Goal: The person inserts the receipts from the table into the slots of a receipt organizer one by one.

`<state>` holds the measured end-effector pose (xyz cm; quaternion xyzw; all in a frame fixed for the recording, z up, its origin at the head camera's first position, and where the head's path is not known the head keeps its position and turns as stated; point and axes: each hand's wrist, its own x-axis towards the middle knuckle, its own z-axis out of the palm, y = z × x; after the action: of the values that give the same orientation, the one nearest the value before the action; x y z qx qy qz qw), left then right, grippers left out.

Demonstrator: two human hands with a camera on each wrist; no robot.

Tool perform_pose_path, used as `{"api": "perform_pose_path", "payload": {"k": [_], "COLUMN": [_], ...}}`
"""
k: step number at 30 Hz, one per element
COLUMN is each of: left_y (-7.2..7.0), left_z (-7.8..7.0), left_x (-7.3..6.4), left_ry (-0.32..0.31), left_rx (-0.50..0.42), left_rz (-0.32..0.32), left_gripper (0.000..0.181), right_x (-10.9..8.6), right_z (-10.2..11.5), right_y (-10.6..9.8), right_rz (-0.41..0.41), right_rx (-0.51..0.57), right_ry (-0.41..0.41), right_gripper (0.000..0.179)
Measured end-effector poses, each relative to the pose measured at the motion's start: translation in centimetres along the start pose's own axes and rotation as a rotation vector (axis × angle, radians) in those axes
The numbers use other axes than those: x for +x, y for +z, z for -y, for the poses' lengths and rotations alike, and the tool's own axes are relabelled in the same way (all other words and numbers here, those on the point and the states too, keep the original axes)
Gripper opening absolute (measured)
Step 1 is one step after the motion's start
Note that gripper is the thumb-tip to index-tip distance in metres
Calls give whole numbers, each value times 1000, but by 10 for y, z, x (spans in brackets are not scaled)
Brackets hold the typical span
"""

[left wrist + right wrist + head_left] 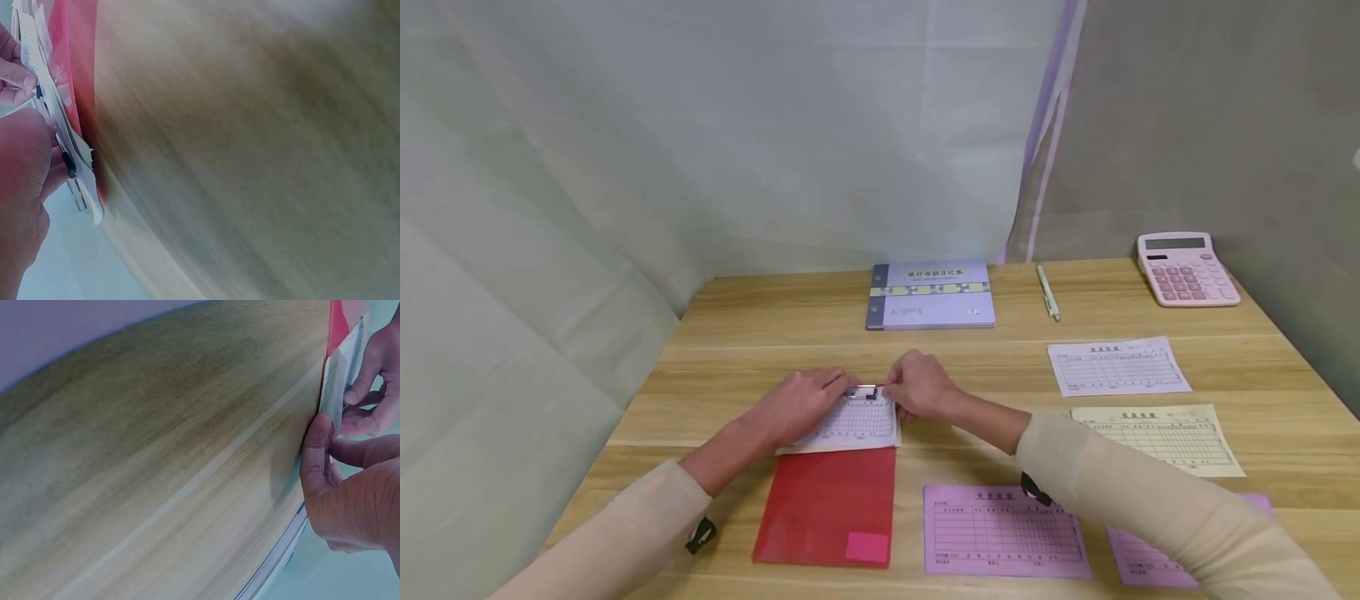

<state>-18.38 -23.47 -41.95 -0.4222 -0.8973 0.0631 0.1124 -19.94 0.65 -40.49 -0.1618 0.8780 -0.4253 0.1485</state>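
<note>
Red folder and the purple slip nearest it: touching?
Apart. The head view shows a strip of bare tabletop between the red folder and that purple slip.

Before you, forms [865, 425] lie on a folder's [827, 500] far end; right, 4 slips [1006, 537]; behind, left to right, ledger [936, 304], pen [1047, 293], calculator [1187, 268].
</note>
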Motion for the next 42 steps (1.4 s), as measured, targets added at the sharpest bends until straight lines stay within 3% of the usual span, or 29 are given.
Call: {"api": "perform_pose_path", "payload": {"k": [10,16,21,26,29,32,42], "left_y": [0,0,1,0,0,0,0], "left_z": [0,-1,-1,-1,-2,-2,-2], "left_x": [0,0,1,2,2,1,0], "left_ry": [6,1,4,1,2,4,3], "left_rx": [8,15,24,20,25,25,6], "left_rz": [-6,-13,0,-3,1,5,-4], "left_gripper": [52,50,53,53,52,54,48], "right_x": [4,10,10,3,-2,-5,-6], "right_z": [2,8,11,10,7,5,2], "right_y": [-3,-11,-16,-15,-11,-7,-2], "right_rz": [33,-29,69,149,149,120,80], "right_rx": [-18,-196,-271,-71,103,201,278], "right_ry": [6,-70,-55,38,98,120,158], "right_gripper": [14,15,17,18,18,17,22]}}
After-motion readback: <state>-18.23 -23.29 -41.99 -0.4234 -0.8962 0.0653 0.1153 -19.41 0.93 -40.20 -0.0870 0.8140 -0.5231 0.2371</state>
